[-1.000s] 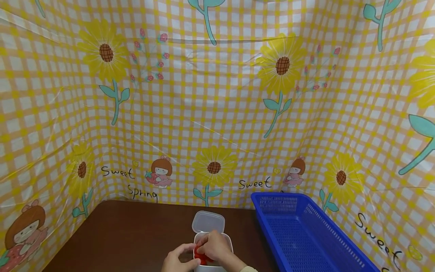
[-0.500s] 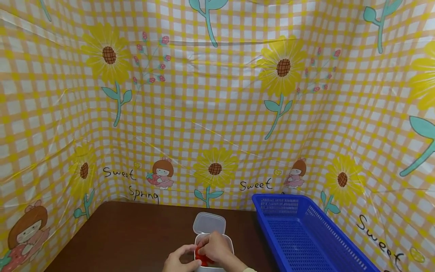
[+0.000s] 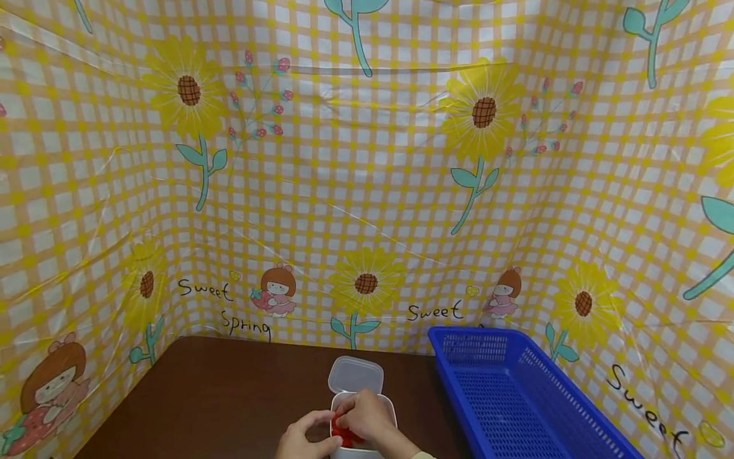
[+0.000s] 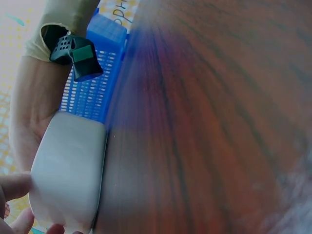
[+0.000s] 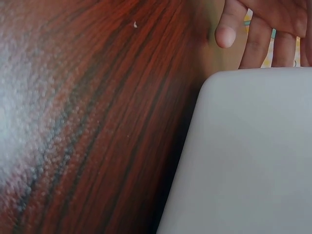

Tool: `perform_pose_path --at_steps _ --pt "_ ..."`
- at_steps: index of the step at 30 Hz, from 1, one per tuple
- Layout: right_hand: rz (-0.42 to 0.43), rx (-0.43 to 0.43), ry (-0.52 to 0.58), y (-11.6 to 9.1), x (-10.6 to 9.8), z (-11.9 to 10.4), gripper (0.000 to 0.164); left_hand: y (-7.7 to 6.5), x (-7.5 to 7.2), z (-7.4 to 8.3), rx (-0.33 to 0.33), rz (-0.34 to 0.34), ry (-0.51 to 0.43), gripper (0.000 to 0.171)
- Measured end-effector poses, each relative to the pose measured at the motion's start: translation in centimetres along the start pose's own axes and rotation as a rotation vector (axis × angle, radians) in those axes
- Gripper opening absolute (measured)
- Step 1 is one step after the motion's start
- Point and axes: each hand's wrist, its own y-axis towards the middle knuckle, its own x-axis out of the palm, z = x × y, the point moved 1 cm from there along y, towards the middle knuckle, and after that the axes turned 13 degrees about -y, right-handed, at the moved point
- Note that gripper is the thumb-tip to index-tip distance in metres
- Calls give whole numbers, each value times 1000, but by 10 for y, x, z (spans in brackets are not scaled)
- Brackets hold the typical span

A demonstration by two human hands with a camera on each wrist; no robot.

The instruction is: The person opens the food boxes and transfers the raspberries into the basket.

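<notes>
A white container [image 3: 392, 411] stands at the front middle of the table, with red pieces [image 3: 348, 438] inside. My right hand [image 3: 368, 417] reaches into it from above, its bent fingers at a red piece; the fingertips are hidden. At the left rim my left hand [image 3: 304, 438] holds the container, thumb on the near side and fingers farther back. The left wrist view has the container's smooth outer wall [image 4: 70, 168] with left fingers [image 4: 14, 186] against it. In the right wrist view, the left hand [image 5: 278, 22] shows beyond the wall.
A translucent lid [image 3: 356, 375] lies just behind the container. To the right stands a long blue plastic basket [image 3: 504, 401]. Checked, flower-printed cloth [image 3: 367, 191] encloses the dark wooden table [image 3: 229, 389]. A black wrist camera [image 4: 84, 56] sits on the right sleeve.
Both hands keep nearly the same place at the container. The red pieces in it have shifted a little. The head view has drifted slightly.
</notes>
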Motion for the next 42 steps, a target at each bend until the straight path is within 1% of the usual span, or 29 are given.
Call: perform_pose_path --at_steps 6,9,15,21,24,28,32,35,39,42 --pt "-5 5 33 -1 1 2 5 1 -1 -2 -36 -21 -11 51" --pt "8 -3 33 0 0 2 5 2 -1 -2 -30 -23 -5 51" --pt "20 -19 22 2 -3 1 4 4 1 1 -13 7 17 48" --pt "-2 2 71 2 -1 2 6 2 1 2 -16 13 14 48" --pt "-1 9 72 2 1 4 5 1 1 2 -18 15 14 48" --pt "-3 3 75 2 2 4 5 2 -1 2 -29 0 13 49" --pt "-18 8 107 0 0 1 6 4 -3 -2 -47 -26 14 49" --pt "-24 19 132 -3 -1 -1 6 4 -4 -4 -56 -44 -8 49" --pt "-21 19 131 -3 -2 -2 6 4 -4 -5 -49 -56 -36 50" --pt "-20 12 140 0 -4 -1 5 6 -4 -3 -37 -44 -31 49"
